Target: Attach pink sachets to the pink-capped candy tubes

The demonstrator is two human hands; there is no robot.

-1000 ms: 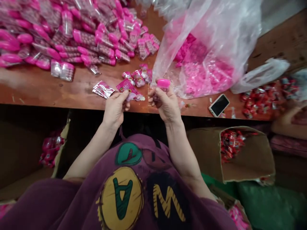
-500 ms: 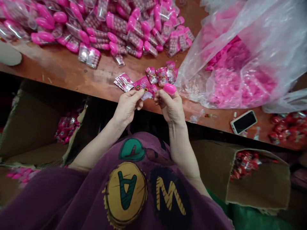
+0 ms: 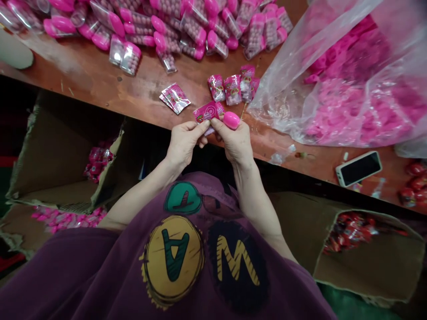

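At the table's front edge, a flat pink printed wrapper point(image 3: 204, 112) is pinched between the thumbs and fingers of my left hand point(image 3: 183, 142) and my right hand point(image 3: 236, 141). A glossy pink oval cap point(image 3: 231, 120) is also in my right hand, above the thumb; what is attached below it is hidden. Flat pink sachets point(image 3: 175, 98) lie overlapped on the wood just beyond my left hand. Several plump pink packets point(image 3: 232, 89) are grouped beyond my right hand.
Clear tubes of small balls with pink caps point(image 3: 191, 29) pile along the back. A clear plastic bag point(image 3: 283, 95) of pink pieces lies right, near a phone point(image 3: 358, 169). Cardboard boxes point(image 3: 53, 151) with packets stand below the table edge.
My hands have drawn closer together, both now pinching the wrapper. The flat sachets show apart from it. The camera view has shifted slightly.
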